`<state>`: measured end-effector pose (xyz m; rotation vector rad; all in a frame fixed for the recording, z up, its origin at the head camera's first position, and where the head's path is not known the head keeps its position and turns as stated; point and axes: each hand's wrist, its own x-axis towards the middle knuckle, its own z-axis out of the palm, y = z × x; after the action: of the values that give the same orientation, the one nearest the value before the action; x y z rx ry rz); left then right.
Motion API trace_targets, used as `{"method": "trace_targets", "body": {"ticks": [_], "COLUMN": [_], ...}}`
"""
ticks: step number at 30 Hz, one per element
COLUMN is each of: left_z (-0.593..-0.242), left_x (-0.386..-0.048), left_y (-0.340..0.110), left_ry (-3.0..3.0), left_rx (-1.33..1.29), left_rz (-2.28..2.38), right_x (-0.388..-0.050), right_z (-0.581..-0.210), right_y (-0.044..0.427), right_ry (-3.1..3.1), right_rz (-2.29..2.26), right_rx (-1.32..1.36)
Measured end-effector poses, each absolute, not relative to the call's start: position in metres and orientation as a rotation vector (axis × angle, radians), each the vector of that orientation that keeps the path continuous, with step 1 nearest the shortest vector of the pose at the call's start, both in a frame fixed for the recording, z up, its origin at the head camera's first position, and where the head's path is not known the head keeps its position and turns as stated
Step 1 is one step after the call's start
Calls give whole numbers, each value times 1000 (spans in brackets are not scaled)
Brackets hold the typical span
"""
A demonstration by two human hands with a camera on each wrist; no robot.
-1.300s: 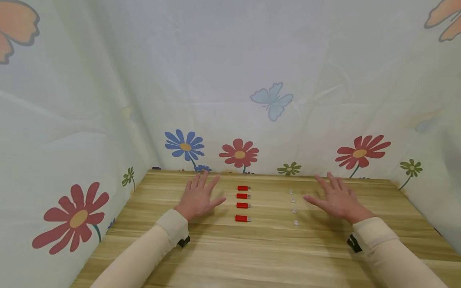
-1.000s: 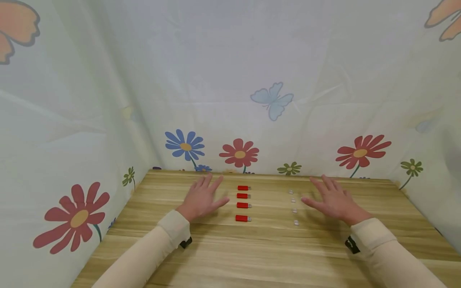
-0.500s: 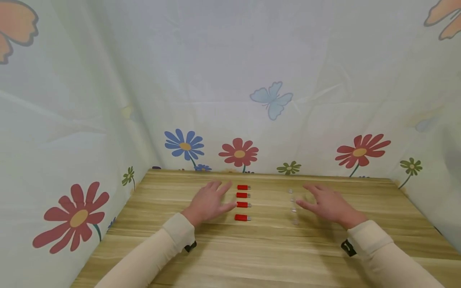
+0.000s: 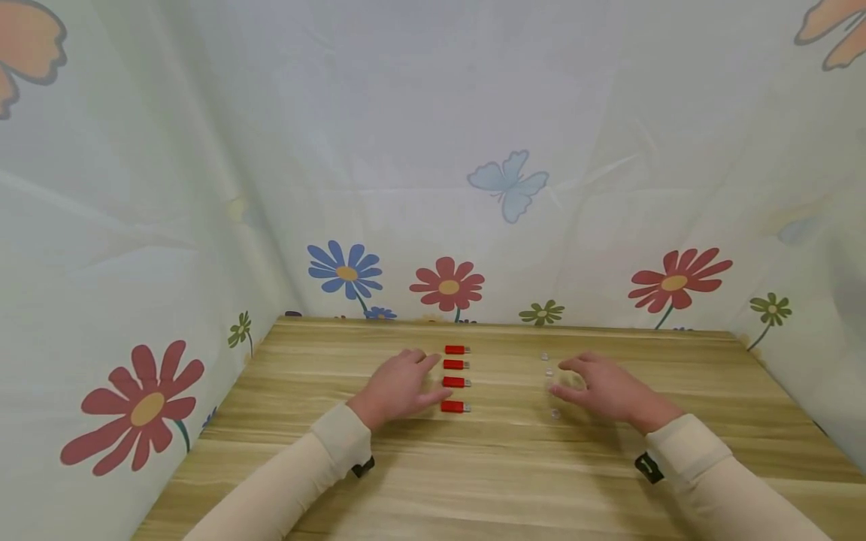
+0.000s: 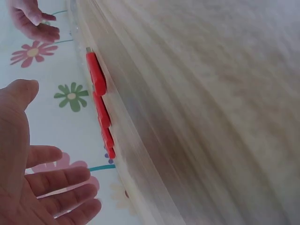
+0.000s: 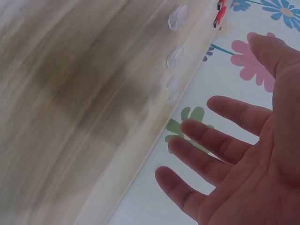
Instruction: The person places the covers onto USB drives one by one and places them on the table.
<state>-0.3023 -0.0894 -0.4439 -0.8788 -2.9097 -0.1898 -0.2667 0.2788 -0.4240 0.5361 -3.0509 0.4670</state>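
Observation:
Several red USB flash drives point(image 4: 453, 382) lie in a column at the middle of the table, their metal plugs facing right. To their right runs a column of small clear plastic caps point(image 4: 555, 414); one of these is partly hidden by my right thumb. My left hand point(image 4: 399, 387) hovers just left of the drives, thumb and fingers spread apart with nothing held. Over on the other side, my right hand point(image 4: 605, 387) is beside the caps, fingers relaxed and holding nothing. In the right wrist view the caps point(image 6: 174, 58) stand clear of the fingers.
The wood-grain table point(image 4: 501, 481) reaches back to a white curtain point(image 4: 406, 135) printed with flowers and butterflies. A black wrist strap piece point(image 4: 649, 467) shows under the right cuff, and a similar one point(image 4: 363, 466) under the left.
Both hands have moved inward and lowered, the left toward the red USB flash drives and the right toward the clear caps. The drives and caps stay in place.

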Motion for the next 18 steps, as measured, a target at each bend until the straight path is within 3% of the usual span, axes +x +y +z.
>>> {"method": "trace_targets", "body": {"ticks": [18], "left_z": [-454], "left_x": [-302], "left_y": [-72], "left_ry": [-2851], "left_rx": [-1096], "left_rz": [-106], "right_x": [-270], "right_z": [-427], "right_y": [269], "right_ry": [-3063], "right_rz": [484], "right_rx": [773]}}
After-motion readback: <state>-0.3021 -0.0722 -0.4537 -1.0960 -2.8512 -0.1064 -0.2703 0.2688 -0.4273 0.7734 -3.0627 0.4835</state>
